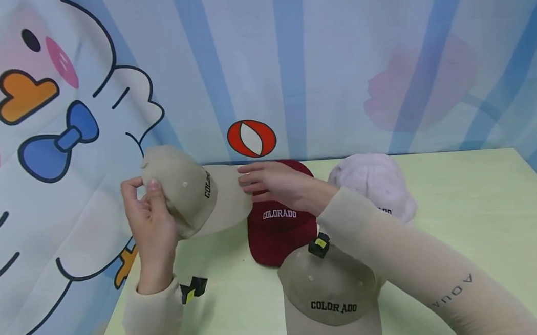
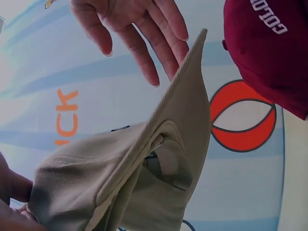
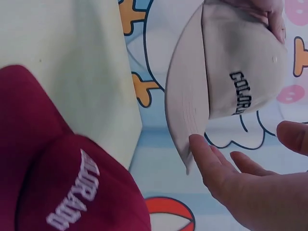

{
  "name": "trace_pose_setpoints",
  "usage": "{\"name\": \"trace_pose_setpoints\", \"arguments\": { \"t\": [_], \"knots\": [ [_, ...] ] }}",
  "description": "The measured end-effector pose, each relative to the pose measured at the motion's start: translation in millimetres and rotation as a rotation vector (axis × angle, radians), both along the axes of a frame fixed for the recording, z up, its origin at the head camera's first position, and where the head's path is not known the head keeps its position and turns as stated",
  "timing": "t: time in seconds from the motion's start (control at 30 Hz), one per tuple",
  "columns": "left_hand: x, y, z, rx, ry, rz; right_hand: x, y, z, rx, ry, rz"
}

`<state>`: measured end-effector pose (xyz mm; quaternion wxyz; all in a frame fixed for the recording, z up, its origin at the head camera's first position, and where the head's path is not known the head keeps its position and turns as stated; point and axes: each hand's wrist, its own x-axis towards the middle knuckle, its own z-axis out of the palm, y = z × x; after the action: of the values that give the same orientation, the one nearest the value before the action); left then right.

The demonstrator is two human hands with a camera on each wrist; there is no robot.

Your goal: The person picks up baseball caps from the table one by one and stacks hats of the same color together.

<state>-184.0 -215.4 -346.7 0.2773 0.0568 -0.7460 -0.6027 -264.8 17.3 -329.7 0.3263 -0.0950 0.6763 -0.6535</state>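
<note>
My left hand (image 1: pixel 151 223) pinches a beige baseball cap (image 1: pixel 182 190) by the back of its crown, thumb on the near side. The cap is raised at the left, its brim pointing right and black COLORADO lettering on its front. My right hand (image 1: pixel 285 184) reaches across with straight fingers, the fingertips right at the brim's tip in the head and right wrist views. Below that hand, a dark red COLORADO cap (image 1: pixel 273 239) rests on the table, partly covered by the hand. In the left wrist view, the beige cap's underside and back opening (image 2: pixel 163 163) show.
Another beige COLORADO cap (image 1: pixel 331 286) lies at the near middle, overlapping the red one in the head view. A pale lilac cap (image 1: pixel 366 177) sits at the back, partly behind the right sleeve. A printed cartoon backdrop (image 1: pixel 335 56) stands behind the pale table (image 1: pixel 478 206).
</note>
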Motion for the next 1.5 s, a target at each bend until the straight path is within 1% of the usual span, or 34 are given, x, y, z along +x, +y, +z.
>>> {"name": "trace_pose_setpoints", "arguments": {
  "t": [0.17, 0.3, 0.43, 0.53, 0.63, 0.73, 0.83, 0.93, 1.07, 1.17, 1.23, 1.33, 1.43, 1.5],
  "knots": [
    [8.4, 10.4, 7.6, -0.02, 0.073, -0.05, 2.4, 18, 6.3, -0.005, 0.046, 0.004],
    [14.5, 17.9, 11.6, -0.038, 0.12, -0.112, 7.2, 32, 11.4, -0.001, 0.081, 0.024],
    [18.4, 25.4, 13.3, -0.037, 0.19, -0.205, 12.8, 47, 15.6, 0.033, 0.122, 0.051],
    [20.4, 30.9, 12.5, -0.004, 0.237, -0.294, 17.0, 59, 18.0, 0.06, 0.152, 0.075],
    [22.0, 37.0, 11.1, 0.024, 0.257, -0.373, 21.0, 69, 19.5, 0.081, 0.167, 0.093],
    [23.5, 42.9, 11.3, 0.031, 0.266, -0.437, 25.0, 78, 21.5, 0.099, 0.177, 0.111],
    [26.1, 48.1, 12.7, 0.031, 0.265, -0.497, 29.6, 87, 24.8, 0.107, 0.207, 0.138],
    [29.1, 52.4, 13.5, 0.032, 0.259, -0.552, 35.3, 94, 28.9, 0.116, 0.227, 0.146],
    [31.2, 57.5, 12.8, 0.033, 0.26, -0.653, 43.6, 103, 34.4, 0.188, 0.27, 0.139],
    [32.3, 61.1, 12.2, 0.031, 0.252, -0.744, 50.4, 109, 38.1, 0.255, 0.328, 0.137],
    [33.1, 63.6, 11.6, 0.029, 0.236, -0.793, 55.1, 114, 40.2, 0.29, 0.375, 0.136],
    [33.5, 68.2, 10.7, 0.049, 0.211, -0.87, 62.8, 120, 43.0, 0.327, 0.44, 0.123],
    [32.7, 74.0, 9.2, 0.092, 0.196, -0.962, 70.5, 128, 44.0, 0.343, 0.493, 0.116],
    [31.6, 78.2, 7.3, 0.117, 0.191, -1.025, 75.7, 133, 43.4, 0.324, 0.518, 0.117]
  ]
}}
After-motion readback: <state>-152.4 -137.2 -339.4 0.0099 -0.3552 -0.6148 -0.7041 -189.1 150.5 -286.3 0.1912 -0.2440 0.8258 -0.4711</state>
